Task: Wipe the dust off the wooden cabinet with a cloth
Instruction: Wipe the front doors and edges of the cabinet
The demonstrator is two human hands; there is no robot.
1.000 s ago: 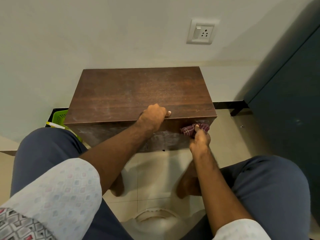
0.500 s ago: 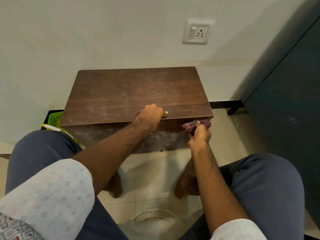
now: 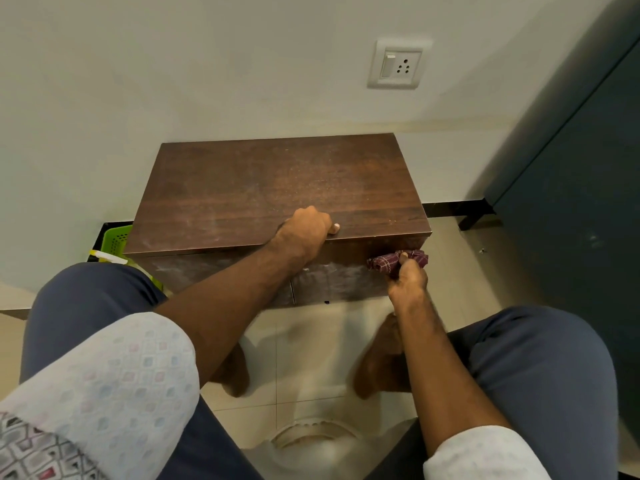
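One dusty cabinet against the wall: left fingers grip its edge, right fingers clutch cloth.

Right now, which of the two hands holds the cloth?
The right hand holds the maroon checked cloth against the cabinet front, near its right corner. The left hand has no cloth; it grips the top's front edge.

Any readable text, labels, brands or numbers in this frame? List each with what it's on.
None readable.
On the wall socket: switch and pin holes only, no marking visible.
On the white strip by the green basket: too blurred to tell whether it bears text.
On the wooden cabinet and the checked cloth: no lettering.
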